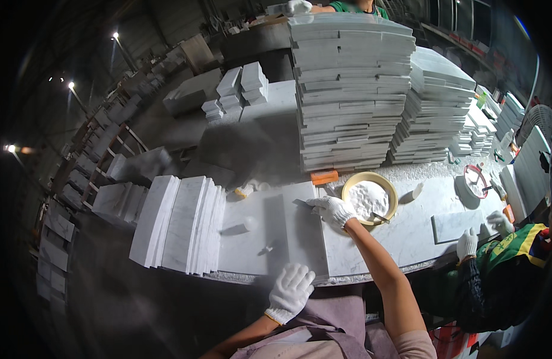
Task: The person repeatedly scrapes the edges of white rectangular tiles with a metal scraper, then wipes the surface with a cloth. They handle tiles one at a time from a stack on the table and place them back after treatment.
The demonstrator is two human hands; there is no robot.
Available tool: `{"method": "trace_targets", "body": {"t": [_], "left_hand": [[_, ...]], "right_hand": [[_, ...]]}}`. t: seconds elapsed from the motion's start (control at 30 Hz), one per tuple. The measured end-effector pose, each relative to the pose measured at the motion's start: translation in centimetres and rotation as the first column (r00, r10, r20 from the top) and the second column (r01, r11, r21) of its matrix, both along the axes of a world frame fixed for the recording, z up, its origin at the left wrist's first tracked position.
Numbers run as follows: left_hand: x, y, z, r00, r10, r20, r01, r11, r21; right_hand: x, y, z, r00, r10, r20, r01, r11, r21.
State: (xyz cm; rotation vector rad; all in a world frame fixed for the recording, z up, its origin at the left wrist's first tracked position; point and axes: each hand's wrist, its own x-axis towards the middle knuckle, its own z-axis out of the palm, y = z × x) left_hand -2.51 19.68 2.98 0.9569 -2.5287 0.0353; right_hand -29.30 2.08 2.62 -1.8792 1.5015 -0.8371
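My right hand (332, 210), in a white knit glove, is closed around a putty knife (301, 204). Its grey blade points left over the far part of a marble tile (306, 230) that lies on the table. At the tile's near edge is my left hand (291, 291), also gloved, with its fingers stretched out and nothing visible in it. Just right of my right hand stands a yellow-rimmed bowl (346, 190) of white paste (367, 200). A spatula (381, 219) leans in the paste.
Tall tile stacks (353, 96) rise behind the bowl. Upright marble slabs (180, 224) stand at the left. An orange block (324, 177), a white bottle (418, 191) and a small round lump (250, 224) sit on the table. A co-worker's gloved hand (467, 244) is at the right, near another tile.
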Motion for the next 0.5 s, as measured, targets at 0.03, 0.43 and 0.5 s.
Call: {"method": "trace_targets", "body": {"t": [0.03, 0.43, 0.5], "left_hand": [[-0.1, 0.1, 0.0, 0.998, -0.004, -0.056, 0.000, 0.997, -0.080], [0.2, 0.5, -1.6, 0.998, 0.059, 0.012, -0.059, 0.998, -0.017], [0.2, 0.6, -2.5, 0.996, 0.090, 0.006, -0.089, 0.994, -0.056]], "right_hand": [[-0.3, 0.4, 0.0, 1.000, 0.017, 0.019, -0.018, 0.997, 0.070], [1.3, 3.5, 0.4, 0.965, 0.064, -0.254, -0.059, 0.998, 0.030], [1.5, 5.5, 1.3, 0.944, 0.078, -0.320, -0.064, 0.997, 0.053]]}}
